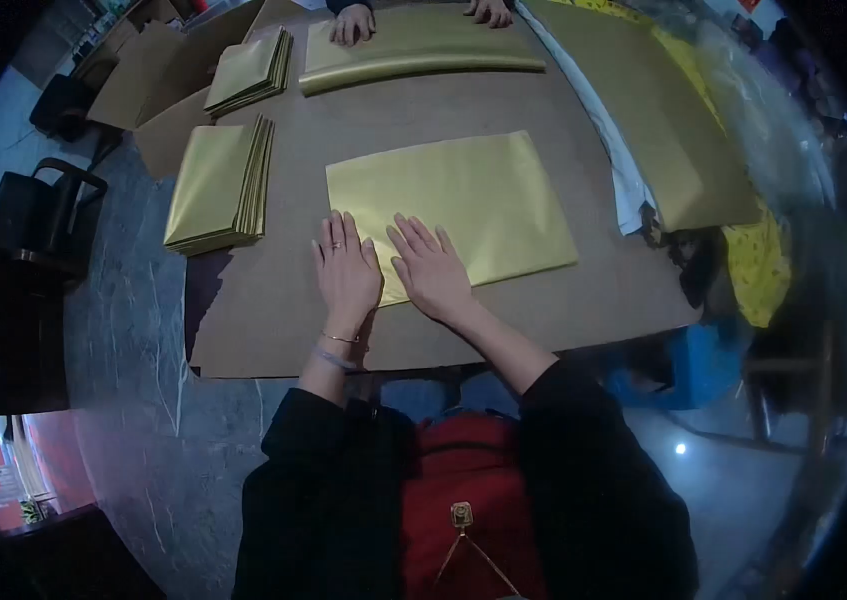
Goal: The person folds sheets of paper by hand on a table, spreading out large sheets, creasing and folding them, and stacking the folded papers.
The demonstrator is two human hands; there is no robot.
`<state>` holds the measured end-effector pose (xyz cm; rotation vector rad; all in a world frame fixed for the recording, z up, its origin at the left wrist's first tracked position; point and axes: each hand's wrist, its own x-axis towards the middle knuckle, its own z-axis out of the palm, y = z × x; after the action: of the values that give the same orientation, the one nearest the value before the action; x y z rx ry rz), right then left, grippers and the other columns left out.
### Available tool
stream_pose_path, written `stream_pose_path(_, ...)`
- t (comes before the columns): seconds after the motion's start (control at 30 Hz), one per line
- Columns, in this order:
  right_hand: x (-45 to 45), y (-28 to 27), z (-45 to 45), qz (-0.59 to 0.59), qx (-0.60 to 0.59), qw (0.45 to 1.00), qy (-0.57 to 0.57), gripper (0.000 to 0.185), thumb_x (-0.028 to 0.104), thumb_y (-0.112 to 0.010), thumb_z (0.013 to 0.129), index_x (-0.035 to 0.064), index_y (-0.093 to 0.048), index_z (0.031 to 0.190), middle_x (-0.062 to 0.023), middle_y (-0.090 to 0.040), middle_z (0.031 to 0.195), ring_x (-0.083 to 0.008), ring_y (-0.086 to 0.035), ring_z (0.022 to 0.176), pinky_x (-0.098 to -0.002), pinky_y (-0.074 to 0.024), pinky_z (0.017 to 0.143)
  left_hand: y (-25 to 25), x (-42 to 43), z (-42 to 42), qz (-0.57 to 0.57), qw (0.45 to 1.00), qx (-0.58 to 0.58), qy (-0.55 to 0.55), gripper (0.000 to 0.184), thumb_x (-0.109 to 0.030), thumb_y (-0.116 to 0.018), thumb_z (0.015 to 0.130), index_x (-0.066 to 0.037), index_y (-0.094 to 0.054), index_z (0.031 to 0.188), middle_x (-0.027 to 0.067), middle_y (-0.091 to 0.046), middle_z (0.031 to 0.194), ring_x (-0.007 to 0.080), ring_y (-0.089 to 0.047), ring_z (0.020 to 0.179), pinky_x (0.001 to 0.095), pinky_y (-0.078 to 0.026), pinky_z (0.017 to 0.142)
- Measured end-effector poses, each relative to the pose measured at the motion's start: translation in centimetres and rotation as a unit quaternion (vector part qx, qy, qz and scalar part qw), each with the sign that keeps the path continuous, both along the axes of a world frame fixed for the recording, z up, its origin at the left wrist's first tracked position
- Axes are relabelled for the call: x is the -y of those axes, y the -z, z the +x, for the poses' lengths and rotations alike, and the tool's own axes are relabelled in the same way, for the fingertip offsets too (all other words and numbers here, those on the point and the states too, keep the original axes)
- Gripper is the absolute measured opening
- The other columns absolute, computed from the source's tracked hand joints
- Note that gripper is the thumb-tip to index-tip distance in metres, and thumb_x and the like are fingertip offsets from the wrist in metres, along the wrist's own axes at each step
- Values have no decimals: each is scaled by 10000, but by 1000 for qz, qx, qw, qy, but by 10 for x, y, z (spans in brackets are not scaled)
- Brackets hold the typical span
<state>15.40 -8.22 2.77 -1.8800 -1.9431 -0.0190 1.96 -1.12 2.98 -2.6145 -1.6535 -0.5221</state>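
A gold sheet (473, 200), which looks folded, lies flat on the brown cardboard-covered table (273, 320). My left hand (348, 270) rests palm down at the sheet's lower left edge, its fingers stretched and a ring on one of them. Just right of it, my right hand (430, 265) lies palm down on the sheet's lower part, fingers spread a little. Neither hand grips anything. Left of the sheet sits a stack of folded gold pieces (213, 185), with a second gold stack (246, 70) behind it.
Across the table, another person's two hands (353, 24) press on a gold sheet with a rolled or folded near edge (423, 68). Long gold material (668, 130) lies at the right over white and yellow sheets. An open cardboard box (158, 80) stands back left; a blue stool (693, 370) is below right.
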Motion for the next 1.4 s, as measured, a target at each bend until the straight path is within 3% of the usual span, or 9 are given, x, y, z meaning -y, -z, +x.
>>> stream_pose_path(0.37, 52, 12, 161, -39, 27, 984, 174, 519, 353, -368, 969, 89, -337, 1415, -93, -302, 1490, -261, -256, 1387, -467, -182, 1130, 3, 1, -1, 10, 1000, 7, -3, 527, -298, -351, 963, -3, -345, 1400, 166, -334, 1461, 318, -251, 1379, 486, -173, 1126)
stream_pose_path(0.7, 60, 10, 180, -27, 79, 974, 209, 509, 368, -359, 971, 102, -361, 1406, -115, -320, 1478, -269, -281, 1376, -529, -184, 1108, 8, 1, 0, 66, 997, -36, -13, 559, -319, -405, 938, 10, -357, 1386, 185, -311, 1464, 308, -222, 1394, 465, -161, 1134)
stream_pose_path(0.8, 57, 17, 184, -46, 99, 971, 213, 514, 370, -372, 966, 100, -366, 1402, -113, -312, 1482, -268, -272, 1380, -527, -183, 1109, 7, 14, 40, 132, 989, -51, 34, 492, -219, -362, 955, 31, -351, 1379, 213, -336, 1441, 313, -231, 1391, 450, -172, 1133)
stream_pose_path(0.93, 60, 9, 182, -45, 98, 974, 198, 516, 360, -369, 963, 100, -353, 1408, -103, -289, 1495, -268, -266, 1383, -527, -187, 1108, -5, 69, 138, 46, 981, 64, 175, 483, -171, -341, 944, 40, -342, 1377, 200, -331, 1449, 304, -244, 1387, 427, -183, 1136)
stream_pose_path(1.07, 58, 24, 192, -41, 129, 972, 192, 528, 337, -382, 949, 111, -331, 1423, -95, -285, 1498, -262, -259, 1388, -521, -173, 1115, 7, 97, 195, 86, 972, 14, 217, 503, -165, -356, 913, 23, -350, 1380, 178, -327, 1459, 290, -236, 1390, 417, -179, 1139)
stream_pose_path(1.1, 57, 23, 191, -38, 110, 973, 198, 533, 332, -389, 945, 114, -325, 1427, -94, -288, 1498, -258, -250, 1392, -523, -170, 1115, 5, 96, 197, 115, 970, -62, 203, 527, -238, -383, 924, 5, -347, 1391, 182, -311, 1466, 301, -217, 1394, 442, -173, 1134)
stream_pose_path(1.13, 58, 22, 191, -34, 112, 974, 192, 533, 332, -389, 945, 114, -325, 1427, -94, -288, 1498, -258, -250, 1392, -523, -170, 1115, 6, 94, 195, 118, 971, -61, 196, 527, -238, -383, 924, 5, -347, 1391, 182, -311, 1466, 301, -217, 1394, 442, -173, 1134)
stream_pose_path(1.2, 58, 17, 188, -60, 117, 970, 206, 533, 335, -391, 947, 109, -328, 1426, -94, -292, 1495, -258, -244, 1394, -520, -165, 1117, 5, 87, 177, -96, 973, 66, 200, 588, -331, -424, 922, -9, -332, 1405, 201, -290, 1467, 324, -207, 1392, 481, -178, 1120)
stream_pose_path(1.4, 60, 6, 180, -59, 90, 973, 203, 516, 326, -357, 972, 74, -329, 1422, -120, -282, 1497, -277, -248, 1392, -498, -180, 1116, 4, 67, 95, -41, 988, 92, 117, 649, -391, -451, 927, 3, -291, 1418, 258, -259, 1457, 404, -243, 1357, 531, -219, 1086)
